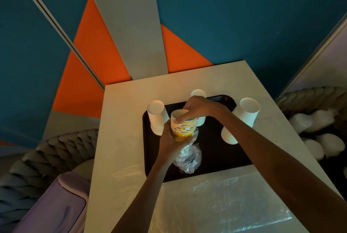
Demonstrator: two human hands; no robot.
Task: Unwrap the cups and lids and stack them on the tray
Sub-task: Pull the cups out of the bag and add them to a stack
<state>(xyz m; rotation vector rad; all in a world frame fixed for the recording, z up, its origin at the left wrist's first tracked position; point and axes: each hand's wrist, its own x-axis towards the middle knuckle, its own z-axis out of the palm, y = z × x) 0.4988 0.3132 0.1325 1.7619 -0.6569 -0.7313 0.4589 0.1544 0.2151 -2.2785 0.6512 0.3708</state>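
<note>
A stack of yellow-patterned paper cups [183,126] is held above the black tray [221,157]. My left hand [170,141] grips the lower part of the stack, where a clear plastic wrap [188,157] hangs down crumpled. My right hand [197,107] pinches the rim of the top cup with its thumb and fingers. Three white cup stacks stand upside down: one [157,117] at the tray's left edge, one [199,94] behind my right hand, one [242,120] leaning at the right edge.
The tray lies on a beige table [120,138]. A flat sheet of clear plastic [234,200] lies on the table's near part. A grey braided chair [43,157] is at the left, a purple cushion [56,208] below it, and another braided seat [315,101] at the right.
</note>
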